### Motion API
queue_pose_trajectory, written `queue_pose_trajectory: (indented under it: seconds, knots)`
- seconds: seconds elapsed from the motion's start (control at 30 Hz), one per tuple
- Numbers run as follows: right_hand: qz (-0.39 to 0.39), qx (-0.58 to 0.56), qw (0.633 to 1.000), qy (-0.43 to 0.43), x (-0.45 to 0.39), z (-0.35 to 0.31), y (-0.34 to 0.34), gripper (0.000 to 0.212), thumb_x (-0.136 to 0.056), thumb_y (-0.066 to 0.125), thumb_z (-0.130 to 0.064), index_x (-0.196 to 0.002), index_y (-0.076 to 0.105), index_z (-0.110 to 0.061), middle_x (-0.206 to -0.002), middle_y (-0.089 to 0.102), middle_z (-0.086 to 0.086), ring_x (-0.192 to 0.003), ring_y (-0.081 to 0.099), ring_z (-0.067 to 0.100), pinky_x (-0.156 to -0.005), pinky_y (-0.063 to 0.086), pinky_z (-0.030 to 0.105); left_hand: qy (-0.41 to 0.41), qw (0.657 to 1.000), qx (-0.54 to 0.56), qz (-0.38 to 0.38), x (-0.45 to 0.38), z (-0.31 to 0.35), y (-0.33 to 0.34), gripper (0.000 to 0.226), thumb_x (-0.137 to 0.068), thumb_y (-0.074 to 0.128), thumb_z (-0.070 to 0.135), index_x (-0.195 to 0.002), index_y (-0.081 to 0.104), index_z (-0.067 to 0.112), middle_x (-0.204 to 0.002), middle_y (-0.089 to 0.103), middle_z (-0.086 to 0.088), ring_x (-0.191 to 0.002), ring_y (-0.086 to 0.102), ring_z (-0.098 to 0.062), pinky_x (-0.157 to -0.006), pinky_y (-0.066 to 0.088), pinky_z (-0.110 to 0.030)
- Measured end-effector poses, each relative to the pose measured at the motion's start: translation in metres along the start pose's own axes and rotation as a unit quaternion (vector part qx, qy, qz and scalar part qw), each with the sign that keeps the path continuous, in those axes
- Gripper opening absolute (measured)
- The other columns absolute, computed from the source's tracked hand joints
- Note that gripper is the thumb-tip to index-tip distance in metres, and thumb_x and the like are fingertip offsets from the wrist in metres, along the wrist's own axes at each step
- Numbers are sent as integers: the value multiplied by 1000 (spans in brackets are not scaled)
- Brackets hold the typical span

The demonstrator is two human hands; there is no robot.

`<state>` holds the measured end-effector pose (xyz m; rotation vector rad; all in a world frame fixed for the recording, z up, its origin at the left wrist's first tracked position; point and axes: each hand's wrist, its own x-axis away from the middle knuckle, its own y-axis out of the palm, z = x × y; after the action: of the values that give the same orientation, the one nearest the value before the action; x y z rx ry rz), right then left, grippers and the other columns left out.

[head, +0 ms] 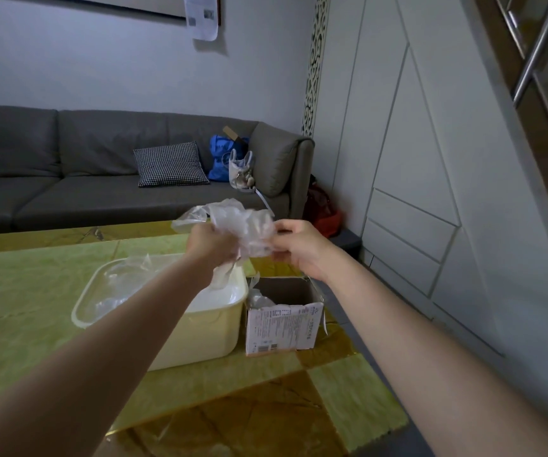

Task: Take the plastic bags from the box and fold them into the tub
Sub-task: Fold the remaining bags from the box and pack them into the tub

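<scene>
A crumpled clear plastic bag (pixel 246 225) is held up in the air above the tub and the box. My left hand (pixel 211 245) grips its left side and my right hand (pixel 299 247) pinches its right side. Below them a pale yellow tub (pixel 200 328) stands on the table, with clear plastic bags (pixel 124 285) lying inside it. To the tub's right stands an open cardboard box (pixel 282 328), and a bit of clear plastic (pixel 259 300) shows at its left inner side.
The table (pixel 28 291) is covered in green and gold cloth, and its right edge runs close beside the box. A grey sofa (pixel 101 179) with a checked cushion (pixel 170 164) and bags stands behind. White panelled cabinets (pixel 431 192) line the right wall.
</scene>
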<state>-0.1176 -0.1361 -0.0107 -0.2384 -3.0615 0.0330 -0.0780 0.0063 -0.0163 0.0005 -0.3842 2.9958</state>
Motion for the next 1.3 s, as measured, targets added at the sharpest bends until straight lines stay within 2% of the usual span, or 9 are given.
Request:
queue_pose_trajectory:
  seconds: [0.1,0.27,0.43,0.63,0.8,0.93,1.03,1.1,1.3]
  knots:
    - [166,-32,985,-18,-9,9,-9,15,-90,54,4,-89,61,-9,-82,58,7,-61,52,13,-51,47,19,-1,1000,17,17,-3,-3,-9,8,-89,48,-5,-90,52,1,-87,59,-13,-69,58,-15,-58,50,-22]
    - [330,279,894,-122,-15,29,-27,18,-88,52,5,-79,54,-11,-89,58,7,-79,57,20,-70,54,34,-4,999,31,36,-6,-6,-20,12,-86,53,-5,-97,56,-2,-83,59,-11,-65,56,-15,-48,45,-18]
    - [233,409,865,-175,-10,31,-17,18,-89,50,3,-89,66,-3,-102,60,9,-95,57,21,-81,48,30,15,998,59,-19,1,-8,-20,26,-83,62,-2,-108,55,-1,-81,56,-5,-72,57,-14,-60,50,-22]
    - [-89,634,766,58,-13,48,5,14,-90,52,-10,-98,62,-3,-93,59,10,-78,54,23,-59,41,26,-10,997,62,-54,0,-10,-19,47,-81,66,5,-124,48,-3,-105,57,-10,-89,59,-19,-67,52,-25]
    - [-97,646,745,134,-11,56,5,44,-101,35,-33,-135,46,-6,-129,52,13,-112,52,27,-87,41,32,8,997,8,-74,0,-14,-15,26,-83,65,11,-107,57,3,-82,56,-4,-71,53,-12,-58,47,-19]
    - [21,690,723,26,-9,36,4,28,-100,38,-16,-112,59,-3,-115,59,14,-101,55,29,-72,39,31,28,998,-1,-49,-3,-15,-15,19,-82,66,11,-97,56,6,-77,54,-4,-67,49,-12,-57,44,-20]
    - [87,549,826,-90,-9,12,5,29,-97,47,-27,-80,60,-9,-82,61,6,-82,58,25,-63,38,28,22,999,-5,-33,-6,-18,-13,22,-83,66,13,-99,56,4,-77,52,-5,-66,47,-13,-56,41,-21]
    - [12,343,936,-78,-6,0,13,35,-90,56,-45,-95,65,-11,-90,62,0,-87,59,16,-72,46,27,5,999,1,-37,-6,-18,-9,18,-83,67,15,-93,56,5,-74,51,-5,-63,45,-13,-53,40,-21]
    - [-9,115,991,-68,-6,2,29,35,-88,65,-15,-119,59,2,-98,65,9,-74,63,13,-61,53,18,11,996,16,-84,0,-13,-16,22,-82,68,22,-93,59,5,-70,54,-4,-58,46,-11,-54,42,-20]
